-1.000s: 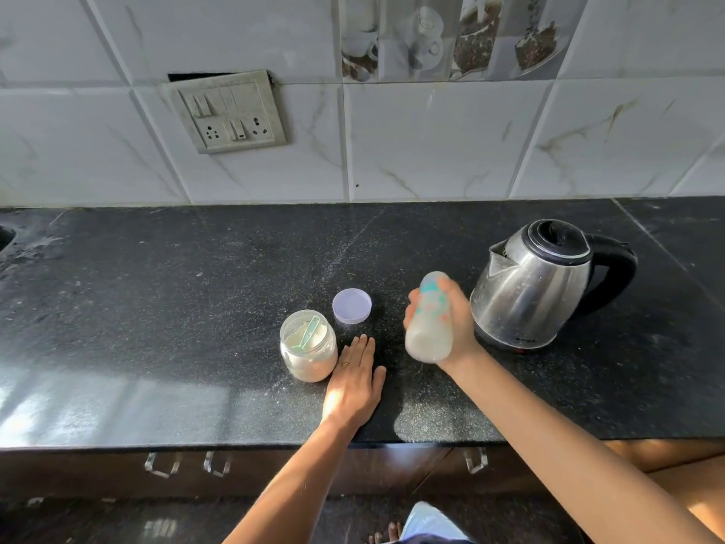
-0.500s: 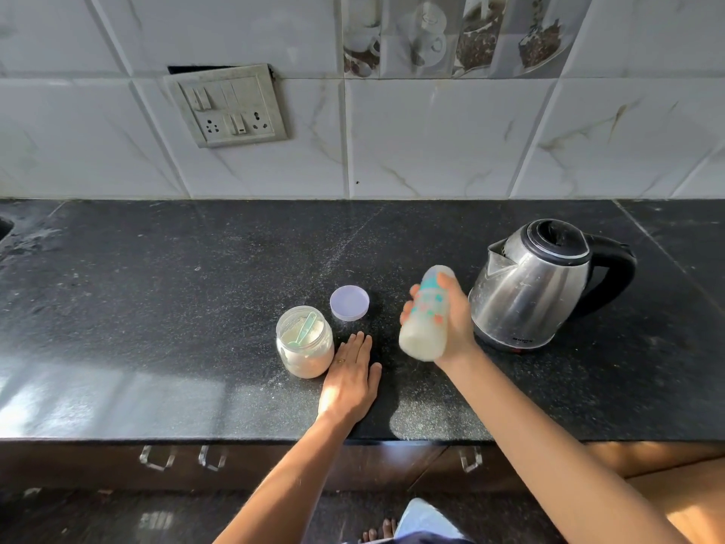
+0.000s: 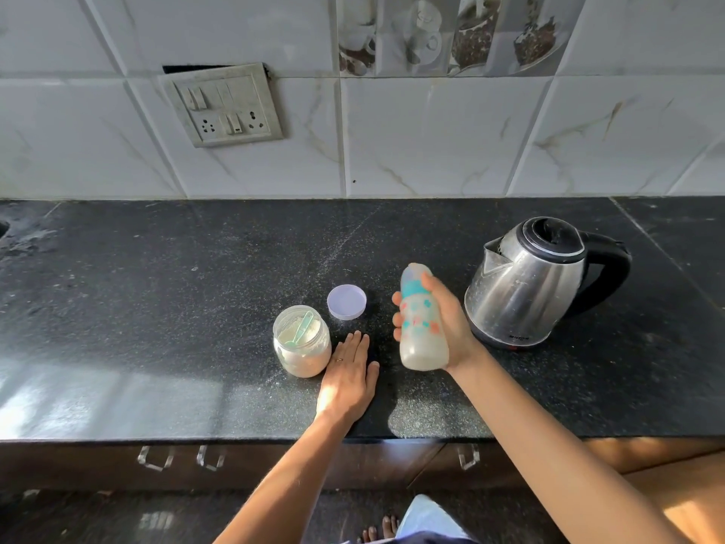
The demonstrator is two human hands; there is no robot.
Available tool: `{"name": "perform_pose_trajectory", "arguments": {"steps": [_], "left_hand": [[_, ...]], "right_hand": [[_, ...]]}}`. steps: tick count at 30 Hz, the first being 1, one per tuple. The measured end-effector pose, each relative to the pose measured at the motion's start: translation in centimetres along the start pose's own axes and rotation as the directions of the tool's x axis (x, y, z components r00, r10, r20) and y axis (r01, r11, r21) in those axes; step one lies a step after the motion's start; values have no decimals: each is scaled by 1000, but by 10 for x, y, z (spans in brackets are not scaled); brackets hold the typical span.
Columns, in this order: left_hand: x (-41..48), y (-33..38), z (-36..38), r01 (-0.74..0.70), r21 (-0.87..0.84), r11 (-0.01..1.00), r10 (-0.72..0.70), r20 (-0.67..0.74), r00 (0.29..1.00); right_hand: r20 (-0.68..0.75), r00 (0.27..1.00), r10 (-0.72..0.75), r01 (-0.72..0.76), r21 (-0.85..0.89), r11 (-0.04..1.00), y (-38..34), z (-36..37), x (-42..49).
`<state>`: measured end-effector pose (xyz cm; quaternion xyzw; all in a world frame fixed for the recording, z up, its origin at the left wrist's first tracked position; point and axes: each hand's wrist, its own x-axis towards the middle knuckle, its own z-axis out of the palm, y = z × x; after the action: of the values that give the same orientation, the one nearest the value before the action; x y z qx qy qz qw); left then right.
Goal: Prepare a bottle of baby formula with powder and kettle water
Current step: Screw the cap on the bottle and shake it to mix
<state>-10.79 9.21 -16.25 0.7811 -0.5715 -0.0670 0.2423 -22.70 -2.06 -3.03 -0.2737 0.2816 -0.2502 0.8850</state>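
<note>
Right hand: the right hand (image 3: 454, 328) gripped the baby bottle (image 3: 420, 321), fingers and thumb curled round its body.
Baby bottle: it was held off the black countertop (image 3: 157, 308), between the powder jar (image 3: 302, 347) and the kettle (image 3: 523, 286), capped end pointing away from the person, with milky liquid inside.
Left hand: the left hand (image 3: 347, 378) lay flat on the countertop, fingers straight, just beside the jar.
Powder jar: it stood open, with a green scoop (image 3: 300, 327) resting in the white powder.
Lid: the lilac lid (image 3: 347, 302) lay behind the jar.
Kettle: the steel kettle stood lid shut, right of the bottle.
Wall: a switchboard (image 3: 223, 106) was set in the tiles.
</note>
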Motion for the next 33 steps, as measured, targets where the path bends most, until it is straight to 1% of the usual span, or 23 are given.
{"name": "perform_pose_trajectory", "arguments": {"steps": [1,2,4,7,12,15,17,19,20,22,23,24,25,26,27,28,29,30,31,32,33], "left_hand": [[0,0,0,0,3,1000,0,-7,1000],[1,0,0,3,2,1000,-3,-10,1000],[1,0,0,10,-3,1000,-10,-5,1000],[1,1,0,7,-5,1000,-7,-2,1000],[0,1,2,9,3,1000,-9,-11,1000],[0,0,2,3,6,1000,-3,-9,1000],[-1,0,2,1,9,1000,0,-10,1000],[-1,-1,2,5,11,1000,-5,-5,1000],[-1,-1,2,6,13,1000,-6,-2,1000],[-1,0,3,5,13,1000,-5,3,1000],[-1,0,2,4,10,1000,-4,3,1000],[-1,0,2,1,8,1000,-1,0,1000],[-1,0,1,-2,6,1000,2,-5,1000],[-1,-1,1,-3,5,1000,3,-5,1000],[-1,-1,0,-2,4,1000,2,0,1000],[-1,-1,0,0,3,1000,0,6,1000],[-2,-1,1,2,1,1000,-2,11,1000],[-2,0,1,2,0,1000,-2,17,1000],[-3,0,1,0,0,1000,0,20,1000],[-2,0,0,-1,-1,1000,1,20,1000],[-2,-1,0,-1,-2,1000,1,17,1000]], "right_hand": [[2,999,34,-34,-64,997,0,1,-2],[-8,999,53,-54,-79,995,-1,1,-3],[-24,998,58,-57,12,998,-5,1,-4],[44,998,47,-53,172,984,-5,-4,-4],[174,984,-27,-15,235,972,-1,-4,-9],[202,978,-47,-11,275,961,-3,2,-7],[164,985,-45,-24,394,919,-6,9,-5],[88,996,-23,-23,498,867,-6,12,-5],[103,995,-8,-48,532,845,-4,9,-5],[221,974,58,-168,524,835,0,2,-4],[280,957,73,-200,460,865,0,1,-5],[294,953,69,-189,405,894,-2,2,-5],[273,961,51,-155,373,915,-5,8,-7],[239,971,31,-124,383,915,-5,11,-6],[189,982,-3,-85,456,886,-5,11,-3],[141,989,-44,-42,556,830,-4,8,0],[142,988,-68,-39,635,771,-3,5,2],[194,979,-70,-79,665,743,-3,6,1],[240,971,-11,-141,606,783,-3,9,-3],[284,958,34,-180,508,843,-3,9,-5],[302,953,28,-156,409,899,-4,11,-5]]}}
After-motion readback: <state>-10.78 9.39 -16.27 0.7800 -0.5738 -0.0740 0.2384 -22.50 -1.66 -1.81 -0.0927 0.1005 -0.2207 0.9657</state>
